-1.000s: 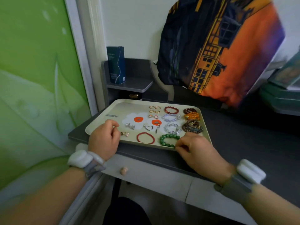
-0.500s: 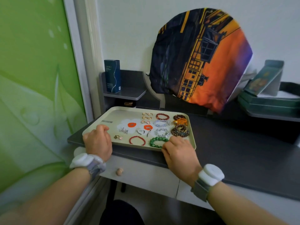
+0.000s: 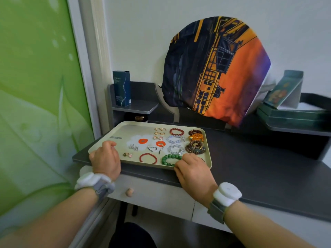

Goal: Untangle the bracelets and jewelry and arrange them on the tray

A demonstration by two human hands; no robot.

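Tray [image 3: 114, 133] is gripped at its near edge by both hands: left hand [image 3: 105, 158] curled over near-left corner, right hand [image 3: 194, 170] curled over near-right edge. Bracelets [image 3: 194, 141] and earrings are laid out separately across tray's right half, on desk [image 3: 259, 167]

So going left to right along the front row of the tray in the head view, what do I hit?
left hand gripping the tray edge → small pink earrings → red bracelet → green bead bracelet → right hand on the front rim.
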